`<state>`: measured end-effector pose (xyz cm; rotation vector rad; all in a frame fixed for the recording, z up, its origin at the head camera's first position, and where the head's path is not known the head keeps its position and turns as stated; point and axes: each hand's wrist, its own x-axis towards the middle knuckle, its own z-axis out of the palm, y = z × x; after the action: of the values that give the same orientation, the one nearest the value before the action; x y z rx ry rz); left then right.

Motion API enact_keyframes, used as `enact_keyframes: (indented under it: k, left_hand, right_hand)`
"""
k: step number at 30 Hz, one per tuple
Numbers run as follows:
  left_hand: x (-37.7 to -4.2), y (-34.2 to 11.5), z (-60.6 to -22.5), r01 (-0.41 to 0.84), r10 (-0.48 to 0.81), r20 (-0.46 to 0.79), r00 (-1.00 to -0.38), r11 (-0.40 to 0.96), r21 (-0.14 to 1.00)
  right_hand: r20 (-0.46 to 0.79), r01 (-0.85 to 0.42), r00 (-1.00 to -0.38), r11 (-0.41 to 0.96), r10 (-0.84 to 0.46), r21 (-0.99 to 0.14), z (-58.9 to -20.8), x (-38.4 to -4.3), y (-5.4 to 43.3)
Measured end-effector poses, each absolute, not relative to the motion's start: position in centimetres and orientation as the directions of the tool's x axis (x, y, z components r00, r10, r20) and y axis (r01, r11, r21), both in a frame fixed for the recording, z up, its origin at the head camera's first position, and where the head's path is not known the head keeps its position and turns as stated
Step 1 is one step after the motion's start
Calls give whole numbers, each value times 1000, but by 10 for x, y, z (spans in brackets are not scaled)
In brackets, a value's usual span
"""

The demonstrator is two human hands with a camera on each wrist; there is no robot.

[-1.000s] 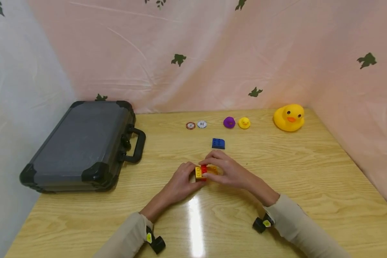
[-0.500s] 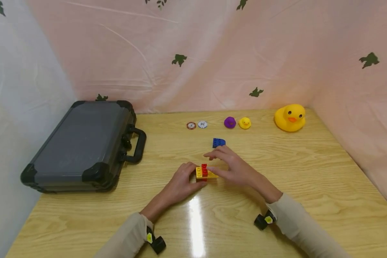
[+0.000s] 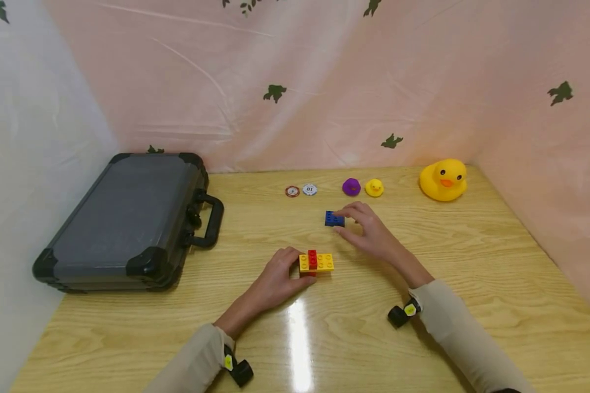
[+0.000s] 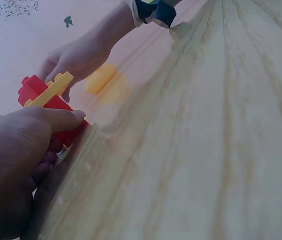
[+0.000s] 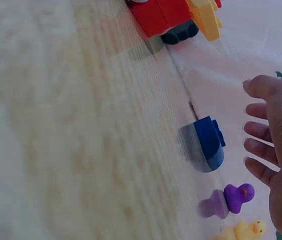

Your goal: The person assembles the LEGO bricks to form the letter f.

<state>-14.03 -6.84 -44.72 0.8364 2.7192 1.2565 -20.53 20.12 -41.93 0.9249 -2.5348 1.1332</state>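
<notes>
My left hand [image 3: 274, 281] grips a small stack of toy building bricks low on the table. A yellow plate [image 3: 326, 263] with studs lies across the stack and juts out to the right, with a narrow red brick [image 3: 312, 260] on top. Under the plate, red bricks [image 5: 161, 17] form the base, seen in the right wrist view. My right hand [image 3: 369, 232] is held over a blue brick [image 3: 330, 221] with one rounded end, thumb and fingers spread apart. In the right wrist view the fingertips [image 5: 247, 82] stand clear of that brick.
Behind the blue brick sit two poker chips, one red [image 3: 292, 191] and one white [image 3: 310, 189], a purple duck [image 3: 351, 187] and a small yellow duck [image 3: 374, 188]. A big yellow duck [image 3: 443, 181] stands back right. At left lies a grey case [image 3: 128, 218], its handle [image 3: 211, 221] facing inward.
The right hand has let go of the brick stack and moved away, up and to the right, to the blue brick. My left hand keeps its hold on the stack in the same spot.
</notes>
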Motion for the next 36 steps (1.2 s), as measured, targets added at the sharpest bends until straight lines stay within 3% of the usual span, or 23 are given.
enact_keyframes:
  k: [12,36]
  left_hand:
    - [-139,-69,-446,457,481,194,-855,523,720]
    - [-139,-69,-448,463,483,198,-853,526,714]
  right_hand:
    - [288,-491,-869,617,-403,-615,-430,-221,204]
    - [256,-479,-874,650,-412,-590,-441,-232,202]
